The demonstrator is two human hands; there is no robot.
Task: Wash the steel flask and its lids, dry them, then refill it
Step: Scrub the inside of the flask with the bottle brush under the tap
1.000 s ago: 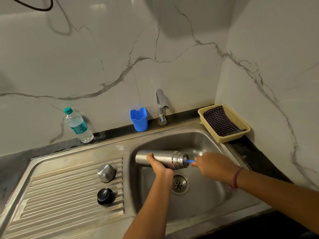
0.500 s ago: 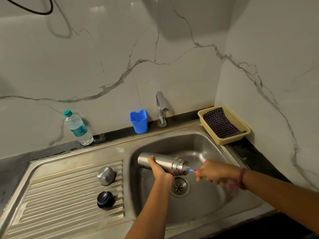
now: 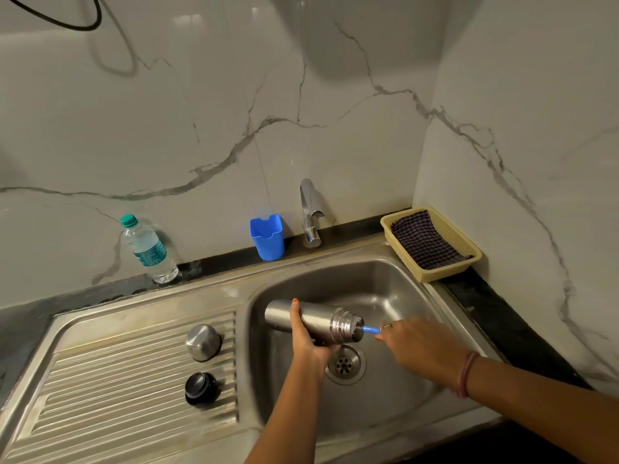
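Flask [image 3: 311, 321] lies horizontal above the sink [image 3: 395, 296] basin, mouth to the right, over the drain [image 3: 345, 364]; left hand [image 3: 306, 339] wraps its fingers round the flask body; right hand [image 3: 417, 346] holds the blue brush handle [image 3: 370, 329], fingers closed on it, the brush end inside the flask mouth; steel lid [image 3: 203, 342] sits dome-up on the ribbed drainboard [image 3: 117, 390]; black lid [image 3: 201, 389] sits just in front of it; water bottle [image 3: 147, 249], blue cup [image 3: 267, 236] and basket [image 3: 432, 244] with checked cloth [image 3: 425, 241] stand along the wall.
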